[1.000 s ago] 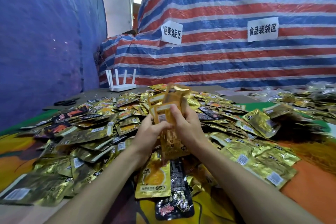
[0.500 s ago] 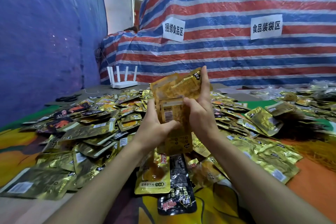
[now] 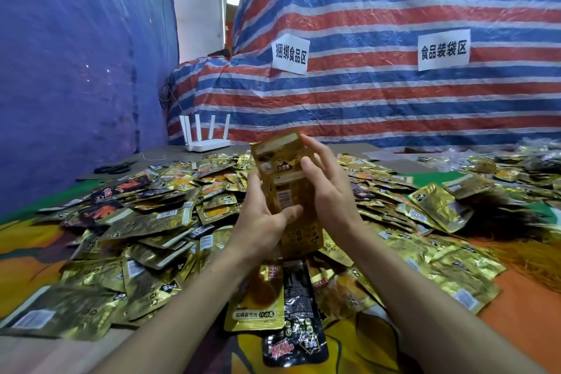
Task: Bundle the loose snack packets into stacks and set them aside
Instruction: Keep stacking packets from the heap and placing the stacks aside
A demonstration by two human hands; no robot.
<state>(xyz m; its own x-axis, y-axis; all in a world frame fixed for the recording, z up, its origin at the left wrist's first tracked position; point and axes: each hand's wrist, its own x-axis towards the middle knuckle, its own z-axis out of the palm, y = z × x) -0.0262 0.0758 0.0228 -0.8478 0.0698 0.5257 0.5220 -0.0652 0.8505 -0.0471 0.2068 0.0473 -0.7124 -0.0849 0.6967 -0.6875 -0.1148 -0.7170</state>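
Observation:
A stack of gold snack packets (image 3: 280, 167) stands upright between my hands, above the table's middle. My left hand (image 3: 264, 215) holds the stack from the left, with the thumb across its front. My right hand (image 3: 328, 191) presses against the stack's right side, fingers stretched up along its edge. A wide heap of loose gold packets (image 3: 145, 222) covers the table around and under my hands. A gold packet (image 3: 258, 304) and a black packet (image 3: 296, 331) lie flat just in front of me.
A white router (image 3: 206, 138) with several antennas stands at the back left, with black scissors (image 3: 113, 167) on the table near it. Striped tarpaulin with two white signs (image 3: 441, 50) forms the back wall. More packets (image 3: 440, 209) spread to the right.
The stack rose from just above the heap and now stands straighter and more squared. My right hand has slid from behind the stack to its right side.

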